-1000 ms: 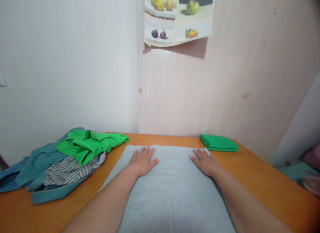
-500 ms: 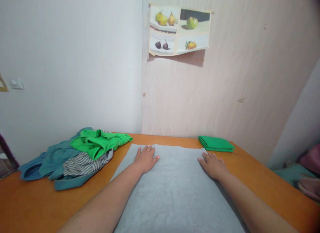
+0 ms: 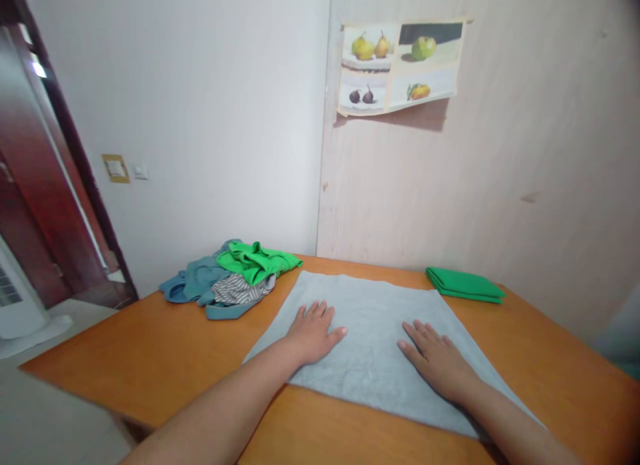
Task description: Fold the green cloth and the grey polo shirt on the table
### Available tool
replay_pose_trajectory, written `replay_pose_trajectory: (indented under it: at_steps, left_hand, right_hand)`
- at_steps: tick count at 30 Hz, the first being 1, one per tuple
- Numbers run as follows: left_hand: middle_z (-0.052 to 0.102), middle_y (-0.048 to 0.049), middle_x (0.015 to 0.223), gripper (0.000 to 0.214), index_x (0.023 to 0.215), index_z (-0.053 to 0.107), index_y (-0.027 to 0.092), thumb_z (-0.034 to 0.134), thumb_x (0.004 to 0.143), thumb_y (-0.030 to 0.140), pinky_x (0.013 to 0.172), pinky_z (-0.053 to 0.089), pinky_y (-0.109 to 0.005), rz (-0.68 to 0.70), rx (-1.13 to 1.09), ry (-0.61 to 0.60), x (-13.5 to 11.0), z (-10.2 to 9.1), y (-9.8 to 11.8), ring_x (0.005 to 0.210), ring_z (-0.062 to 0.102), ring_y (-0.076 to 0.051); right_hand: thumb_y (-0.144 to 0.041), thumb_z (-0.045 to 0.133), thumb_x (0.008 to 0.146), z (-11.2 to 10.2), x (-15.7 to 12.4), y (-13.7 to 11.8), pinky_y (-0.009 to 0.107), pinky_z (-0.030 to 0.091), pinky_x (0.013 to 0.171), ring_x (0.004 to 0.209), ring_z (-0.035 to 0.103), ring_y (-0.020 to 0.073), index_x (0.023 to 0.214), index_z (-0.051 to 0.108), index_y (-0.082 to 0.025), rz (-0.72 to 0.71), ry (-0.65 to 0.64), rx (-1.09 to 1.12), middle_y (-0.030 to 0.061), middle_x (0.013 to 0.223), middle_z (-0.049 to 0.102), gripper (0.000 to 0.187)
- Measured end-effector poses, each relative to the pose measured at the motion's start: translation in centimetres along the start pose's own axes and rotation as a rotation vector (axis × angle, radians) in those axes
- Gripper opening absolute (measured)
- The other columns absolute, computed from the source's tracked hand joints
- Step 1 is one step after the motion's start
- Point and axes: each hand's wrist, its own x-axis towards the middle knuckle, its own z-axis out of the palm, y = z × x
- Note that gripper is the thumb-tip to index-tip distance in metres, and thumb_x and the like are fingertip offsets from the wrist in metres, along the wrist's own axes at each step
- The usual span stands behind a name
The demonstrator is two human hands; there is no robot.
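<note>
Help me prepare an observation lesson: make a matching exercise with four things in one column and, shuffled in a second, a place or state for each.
Column one
1. Pale grey cloth
2. Emerald-green cloth
3. Bright-green garment
4. Fruit print

Column two
A. On top of the crumpled heap
B. Up on the wall
C. Spread out under the left hand and right hand
D. Folded, toward the back right of the table

Pairs: 1-C, 2-D, 3-A, 4-B
</note>
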Motion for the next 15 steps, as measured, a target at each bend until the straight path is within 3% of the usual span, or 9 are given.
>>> replay_pose_trajectory:
  at_steps: [6, 10, 15]
  left_hand:
    - [0.038, -0.0118, 0.155, 0.066, 0.134, 0.056, 0.028, 0.051, 0.085, 0.071, 0.119, -0.001, -0.055, -0.024, -0.049, 0.045, -2.3, -2.0, -2.8, 0.149, 0.021, -0.032]
    - [0.042, -0.0087, 0.154, 0.059, 0.125, 0.061, 0.030, 0.058, 0.080, 0.069, 0.120, -0.001, -0.052, -0.058, -0.143, 0.098, -3.5, -3.1, -4.5, 0.148, 0.025, -0.031]
    - [0.048, -0.0110, 0.149, 0.042, 0.116, 0.062, 0.028, 0.063, 0.083, 0.054, 0.119, -0.005, -0.055, -0.166, -0.108, 0.234, -4.9, -4.5, -5.3, 0.147, 0.026, -0.033]
  right_hand:
    - [-0.067, 0.024, 0.094, 0.3, -0.8, 4.6, 0.061, 0.019, 0.117, 0.149, 0.019, 0.0309, 0.153, 0.035, -0.027, 0.081, 0.056, -0.084, 0.0061, 0.162, 0.027, 0.072]
    - [-0.066, 0.023, 0.093, 0.2, -1.2, 7.1, 0.067, 0.023, 0.112, 0.147, 0.025, 0.0332, 0.152, 0.037, -0.027, 0.154, 0.079, -0.110, 0.0092, 0.160, 0.030, 0.072]
    - [-0.062, 0.024, 0.094, -0.2, -1.7, 8.3, 0.071, 0.021, 0.111, 0.146, 0.027, 0.0353, 0.148, 0.043, -0.022, 0.231, 0.079, -0.166, 0.0124, 0.157, 0.036, 0.069]
